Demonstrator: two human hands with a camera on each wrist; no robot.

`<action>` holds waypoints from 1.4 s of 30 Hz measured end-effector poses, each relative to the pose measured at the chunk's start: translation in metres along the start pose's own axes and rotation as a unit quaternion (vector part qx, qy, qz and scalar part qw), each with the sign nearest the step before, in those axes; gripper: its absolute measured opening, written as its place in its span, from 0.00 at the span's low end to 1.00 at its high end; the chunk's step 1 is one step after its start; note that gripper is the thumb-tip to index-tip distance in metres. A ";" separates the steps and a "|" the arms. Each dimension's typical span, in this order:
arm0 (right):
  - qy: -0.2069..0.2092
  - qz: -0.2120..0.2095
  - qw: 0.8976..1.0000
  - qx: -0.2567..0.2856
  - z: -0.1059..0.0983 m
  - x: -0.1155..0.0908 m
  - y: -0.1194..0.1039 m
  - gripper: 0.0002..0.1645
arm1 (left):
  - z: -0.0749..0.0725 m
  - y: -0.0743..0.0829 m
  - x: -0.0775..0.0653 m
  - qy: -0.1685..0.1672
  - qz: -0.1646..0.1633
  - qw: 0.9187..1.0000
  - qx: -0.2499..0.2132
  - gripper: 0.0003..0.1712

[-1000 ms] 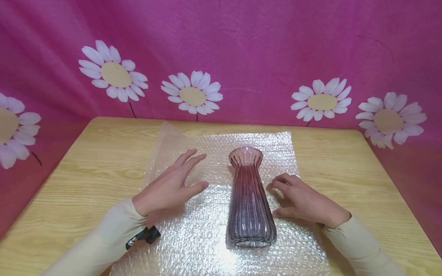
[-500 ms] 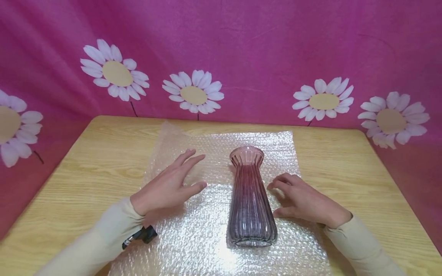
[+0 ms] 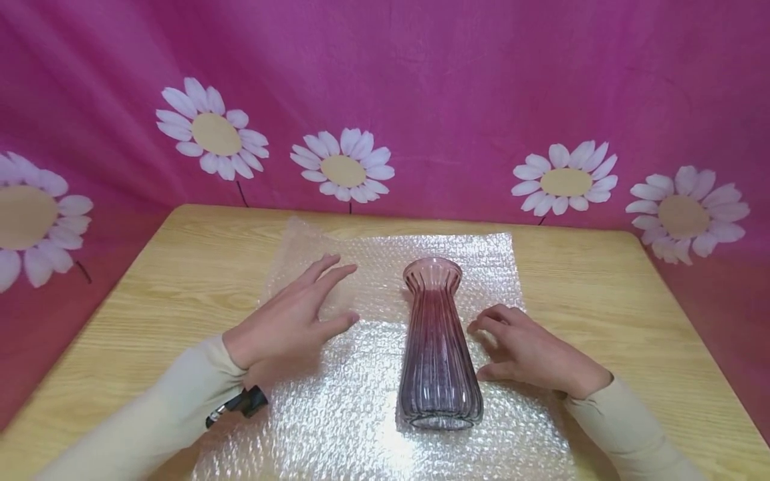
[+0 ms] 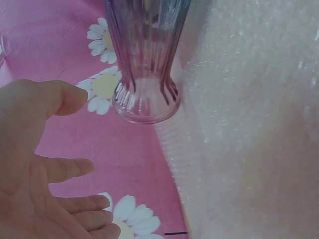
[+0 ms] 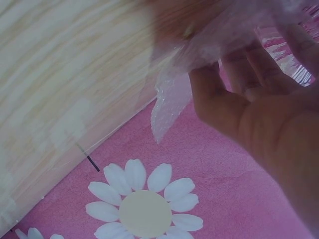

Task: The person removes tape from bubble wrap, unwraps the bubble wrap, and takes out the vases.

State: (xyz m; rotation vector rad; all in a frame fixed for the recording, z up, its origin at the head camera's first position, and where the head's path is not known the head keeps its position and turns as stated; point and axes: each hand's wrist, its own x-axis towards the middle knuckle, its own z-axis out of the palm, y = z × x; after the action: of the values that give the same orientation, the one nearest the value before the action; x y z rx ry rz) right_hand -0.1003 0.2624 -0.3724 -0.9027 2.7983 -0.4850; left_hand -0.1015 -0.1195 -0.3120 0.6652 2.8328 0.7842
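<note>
A ribbed glass vase [image 3: 438, 354], pink at its flared mouth and grey-purple toward the base, lies on its side on a sheet of bubble wrap [image 3: 343, 414]. Its mouth points to the far side of the table. My left hand [image 3: 291, 317] is spread over the left part of the sheet, apart from the vase, with thumb and fingers extended. To the right of the vase, my right hand [image 3: 526, 351] is low over the sheet's right edge, its fingers loosely bent. In the right wrist view, bubble wrap [image 5: 169, 102] overlaps those fingertips.
The wood-grain table [image 3: 601, 280] extends to both sides of the sheet. A pink cloth [image 3: 445, 100] with white daisies hangs behind it and along the sides. A small black device [image 3: 252, 402] sits at the left wrist, below the cream sleeve.
The left wrist and forearm have shifted slightly left, while the fingers stay spread. The head view has moved a little. The vase and right hand look the same.
</note>
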 end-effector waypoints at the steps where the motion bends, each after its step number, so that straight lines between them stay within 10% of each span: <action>1: 0.001 -0.001 1.000 -0.001 0.000 0.000 0.000 0.39 | -0.001 0.001 0.000 0.001 0.000 1.000 0.000 0.44; 22: 0.007 -0.001 1.000 -0.002 0.000 0.001 0.000 0.37 | -0.011 0.026 0.010 0.012 0.053 0.998 0.010 0.45; 42: 0.011 -0.009 1.000 -0.007 0.002 0.001 0.000 0.38 | 0.010 0.021 0.019 -0.019 0.033 0.999 -0.028 0.45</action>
State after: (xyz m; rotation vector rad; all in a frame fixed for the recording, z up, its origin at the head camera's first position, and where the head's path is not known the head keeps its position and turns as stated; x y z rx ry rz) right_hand -0.1005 0.2618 -0.3742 -0.9325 2.8182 -0.4823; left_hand -0.1082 -0.0901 -0.3096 0.7590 2.7573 0.8486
